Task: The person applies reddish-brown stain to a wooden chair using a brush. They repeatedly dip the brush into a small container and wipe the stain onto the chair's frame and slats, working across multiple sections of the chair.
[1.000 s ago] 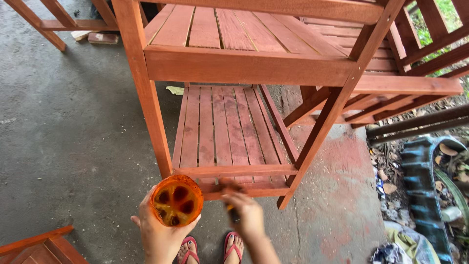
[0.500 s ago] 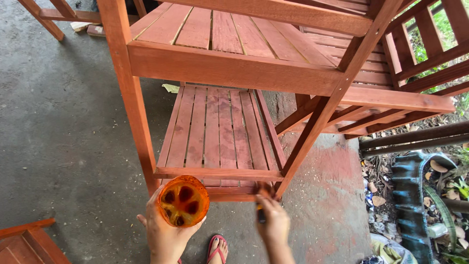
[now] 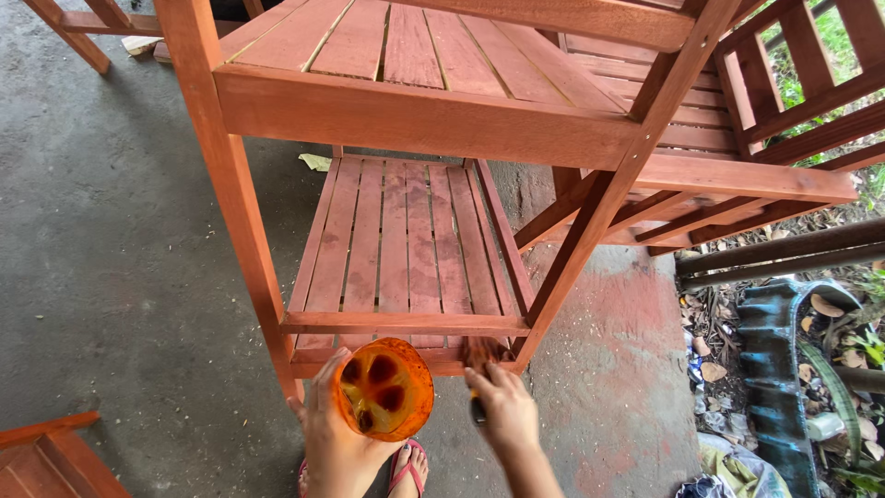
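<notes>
Presently catalogued, from the head view:

Left hand (image 3: 336,443): wrapped around an orange translucent cup (image 3: 383,388), tilted so its open mouth faces the camera; dark blotches of stain show on its inner bottom. The cup is held low, just in front of the bottom rail of the rack.

Right hand (image 3: 502,410): clenched around a dark brush handle (image 3: 477,409), knuckles up. The brush head (image 3: 481,352) touches the front lower rail (image 3: 406,323) of the rack near its right front leg; the bristles are partly hidden and blurred.

Wooden rack (image 3: 433,115): reddish-brown stained timber, two slatted tiers. The upper shelf fills the top of the view; the lower slatted shelf (image 3: 406,240) sits near the floor. The left front leg (image 3: 226,184) is upright, the right front leg (image 3: 608,194) slants.

Concrete floor (image 3: 111,258): grey, with reddish stain patches to the right of the rack.

Feet in pink sandals (image 3: 406,466): at the bottom edge, between the two hands.

More stained timber: a slatted piece (image 3: 784,92) behind at the right, a corner of another piece (image 3: 46,452) at lower left, frame parts (image 3: 83,23) at upper left.

Right margin: a dark ribbed rubber object (image 3: 774,369) among dry leaves and litter.
</notes>
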`<state>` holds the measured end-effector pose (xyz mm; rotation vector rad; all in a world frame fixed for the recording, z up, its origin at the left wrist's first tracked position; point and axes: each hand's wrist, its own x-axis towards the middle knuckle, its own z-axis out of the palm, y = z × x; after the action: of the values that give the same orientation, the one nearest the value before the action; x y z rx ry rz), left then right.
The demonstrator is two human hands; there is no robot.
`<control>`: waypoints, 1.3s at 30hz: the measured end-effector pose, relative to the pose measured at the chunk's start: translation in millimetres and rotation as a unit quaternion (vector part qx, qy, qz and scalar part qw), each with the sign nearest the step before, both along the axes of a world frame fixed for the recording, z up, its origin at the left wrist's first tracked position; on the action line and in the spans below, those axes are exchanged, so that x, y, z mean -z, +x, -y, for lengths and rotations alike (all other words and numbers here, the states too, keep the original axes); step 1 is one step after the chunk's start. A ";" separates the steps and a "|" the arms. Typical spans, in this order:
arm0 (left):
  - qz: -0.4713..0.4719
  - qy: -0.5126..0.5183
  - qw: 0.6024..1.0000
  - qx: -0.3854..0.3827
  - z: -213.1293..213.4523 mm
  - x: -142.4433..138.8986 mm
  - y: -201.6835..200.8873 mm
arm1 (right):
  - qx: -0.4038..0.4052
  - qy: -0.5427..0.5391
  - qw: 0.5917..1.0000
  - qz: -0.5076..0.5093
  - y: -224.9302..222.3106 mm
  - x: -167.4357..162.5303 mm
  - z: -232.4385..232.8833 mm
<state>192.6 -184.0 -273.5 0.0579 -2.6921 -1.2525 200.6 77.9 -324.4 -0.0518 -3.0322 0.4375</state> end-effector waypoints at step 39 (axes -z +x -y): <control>-0.020 0.045 0.998 0.027 -25.2 0.9 -1.6 | -0.023 0.021 0.995 -0.090 18.6 -8.4 -10.0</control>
<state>191.0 -158.9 -274.4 -0.0281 -2.6203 -1.3747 219.2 87.9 -316.0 0.0578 -2.8694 0.3605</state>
